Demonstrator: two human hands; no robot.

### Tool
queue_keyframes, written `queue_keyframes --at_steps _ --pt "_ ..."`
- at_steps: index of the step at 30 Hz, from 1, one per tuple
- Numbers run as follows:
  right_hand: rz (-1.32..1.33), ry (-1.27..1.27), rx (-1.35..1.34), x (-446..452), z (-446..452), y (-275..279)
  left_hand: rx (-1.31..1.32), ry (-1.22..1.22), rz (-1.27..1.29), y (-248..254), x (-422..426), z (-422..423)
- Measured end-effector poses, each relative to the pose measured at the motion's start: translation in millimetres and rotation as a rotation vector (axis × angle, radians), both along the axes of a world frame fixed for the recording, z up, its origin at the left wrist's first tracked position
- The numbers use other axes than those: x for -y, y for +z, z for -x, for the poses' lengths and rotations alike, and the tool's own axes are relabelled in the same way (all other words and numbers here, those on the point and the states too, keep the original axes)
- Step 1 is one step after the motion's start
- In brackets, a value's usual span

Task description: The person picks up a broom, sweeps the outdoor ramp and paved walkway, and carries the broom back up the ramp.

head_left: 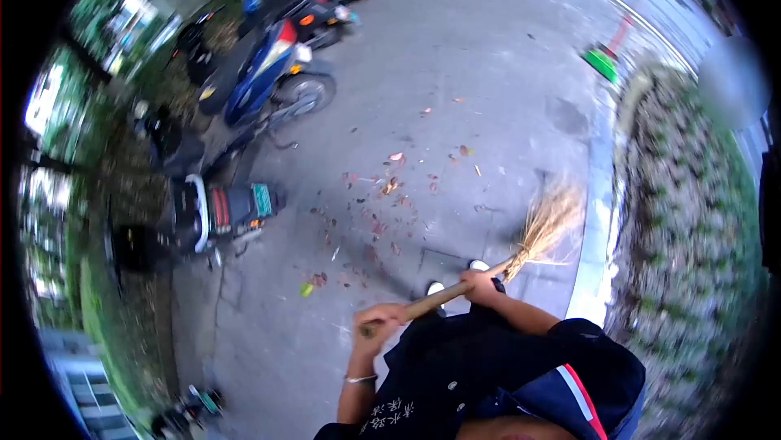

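Both of my hands are closed around the wooden handle of a straw broom (547, 230). My left hand (379, 328), with a bracelet at its wrist, grips close to the handle's end. Farther along the handle, near the bound straw, is my right hand (482, 287). The broom slants across the front of my body, its bristles fanned out to the right and slightly blurred. Whether they touch the pavement I cannot tell. Scattered dry leaves (378, 228) lie on the grey pavement ahead and to the left, with a yellow-green leaf (306, 289) among the nearer ones.
Parked along the left are a blue motorbike (264, 74), a scooter with a dark seat (220, 206) and several others behind. A green dustpan (602, 64) with a red handle stands near the right kerb (600, 188). Beyond the kerb runs a planted bed (683, 220).
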State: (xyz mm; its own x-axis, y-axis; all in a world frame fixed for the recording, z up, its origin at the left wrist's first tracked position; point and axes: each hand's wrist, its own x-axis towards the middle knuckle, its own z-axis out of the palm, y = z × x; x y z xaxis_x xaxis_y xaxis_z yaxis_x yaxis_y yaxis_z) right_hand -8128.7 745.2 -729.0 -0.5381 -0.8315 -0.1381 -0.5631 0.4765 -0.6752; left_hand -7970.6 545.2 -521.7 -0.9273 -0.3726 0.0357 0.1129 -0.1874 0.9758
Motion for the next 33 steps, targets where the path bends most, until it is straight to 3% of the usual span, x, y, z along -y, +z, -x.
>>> queue_keyframes --at_steps 2,4,6,10,12,13,16,19,21,23,24,26,27,30,32,33 --pt "0.056 0.058 -0.037 26.6 8.3 -0.6 -0.078 0.294 -0.108 15.2 -1.5 -6.3" --pt "0.135 0.193 0.002 51.4 35.1 23.9 -0.082 0.373 -0.085 54.8 -20.7 -1.5" --pt "0.38 0.253 0.096 62.7 46.3 26.0 -0.108 0.411 0.115 75.4 -57.2 2.1" --pt "0.481 0.457 0.024 72.0 62.8 61.5 -0.155 0.596 0.286 92.1 -127.4 -18.9" --pt "0.576 0.579 0.036 71.8 53.5 62.6 -0.184 0.936 0.197 81.4 -161.8 -43.0" --pt "0.481 0.626 0.031 72.4 47.2 63.2 -0.174 1.073 0.152 81.4 -180.7 -58.9" --pt "0.294 0.947 -0.121 70.5 -12.4 45.1 -0.16 1.468 0.092 78.3 -245.4 -107.5" --pt "0.336 1.277 0.0 38.6 -111.7 52.7 -0.097 1.824 0.25 100.9 -340.5 -150.8" --pt "0.45 1.4 0.375 1.9 -174.3 81.4 0.011 2.046 0.391 124.8 -414.1 -167.4" --pt "0.356 1.632 0.441 -30.0 -228.1 107.7 0.123 2.359 0.537 154.3 -466.1 -151.2" --pt "0.244 1.765 0.435 -40.3 -247.1 123.2 0.0 2.306 0.766 168.4 -463.9 -133.2" --pt "0.233 1.933 0.482 -55.1 -278.3 129.1 0.383 2.371 0.81 168.1 -490.6 -112.8" --pt "0.275 1.983 0.556 -58.0 -291.9 117.0 0.712 2.422 0.819 153.7 -495.1 -105.5" --pt "0.363 2.038 0.692 -65.6 -313.5 73.5 0.507 2.142 0.836 118.2 -480.9 -99.1" --pt "0.163 2.1 0.52 -67.4 -298.2 60.3 0.506 2.296 0.682 114.7 -476.1 -99.9" --pt "0.199 2.028 0.388 -71.6 -280.4 52.4 0.532 2.244 0.607 108.2 -489.9 -114.7"
